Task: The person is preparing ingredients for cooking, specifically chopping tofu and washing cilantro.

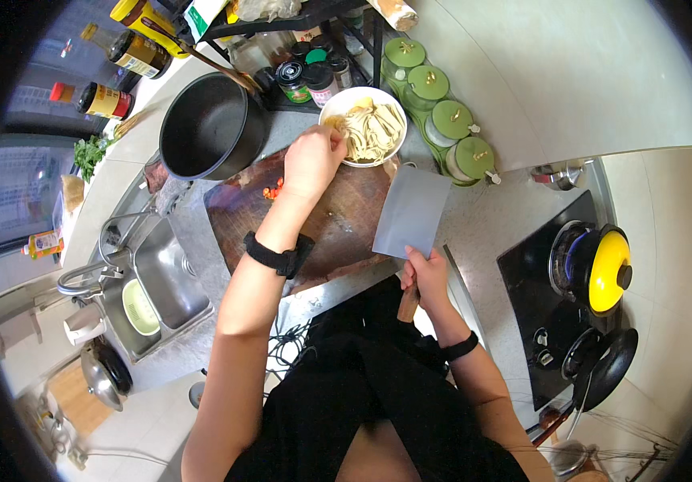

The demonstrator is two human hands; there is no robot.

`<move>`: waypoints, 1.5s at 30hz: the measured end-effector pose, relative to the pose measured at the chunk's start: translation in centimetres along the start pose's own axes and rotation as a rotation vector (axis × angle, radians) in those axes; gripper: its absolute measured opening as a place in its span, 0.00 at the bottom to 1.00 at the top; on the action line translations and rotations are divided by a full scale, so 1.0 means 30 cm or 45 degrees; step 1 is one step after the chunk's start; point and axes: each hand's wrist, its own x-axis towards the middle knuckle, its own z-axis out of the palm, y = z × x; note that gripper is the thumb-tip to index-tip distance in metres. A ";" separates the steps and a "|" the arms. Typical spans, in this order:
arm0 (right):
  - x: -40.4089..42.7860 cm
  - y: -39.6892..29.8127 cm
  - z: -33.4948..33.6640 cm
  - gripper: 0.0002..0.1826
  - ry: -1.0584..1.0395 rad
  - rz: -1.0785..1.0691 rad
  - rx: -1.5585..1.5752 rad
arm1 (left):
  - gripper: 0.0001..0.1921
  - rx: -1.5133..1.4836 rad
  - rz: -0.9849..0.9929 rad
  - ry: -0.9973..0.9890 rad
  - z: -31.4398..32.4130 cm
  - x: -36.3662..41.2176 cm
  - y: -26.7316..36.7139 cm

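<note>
My right hand (429, 277) grips the wooden handle of a Chinese cleaver (413, 211). Its broad blade covers the right edge of a dark wooden cutting board (340, 223). At the board's far edge is a white bowl (405, 129) holding pale shredded strips (376, 129), perhaps mushroom or tofu, with yellowish pieces beside them. My left hand (313, 158) reaches over the board to the bowl's near left rim, fingers bent together. Whether anything is pinched there is hidden. Chopped red pepper (272, 190) lies on the board, left of my left wrist.
A black pot (207, 129) stands left of the bowl, a spice rack (298, 24) behind. Green-lidded jars (451, 117) line the right. A steel sink (171, 271) is at left. On the cooktop (538, 301), a yellow-lidded pot (608, 271) sits over a lit flame, near a wok (611, 367).
</note>
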 end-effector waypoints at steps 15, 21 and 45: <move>0.063 0.077 0.058 0.08 0.079 -0.051 0.173 | 0.05 0.274 0.230 0.201 0.051 0.040 -0.044; 0.118 0.109 0.118 0.09 0.106 -0.120 0.245 | 0.10 0.075 0.135 0.218 0.042 0.027 -0.038; 0.154 0.091 0.109 0.34 0.073 -0.214 -1.146 | 0.09 -0.143 -0.122 0.263 -0.692 -0.778 -0.335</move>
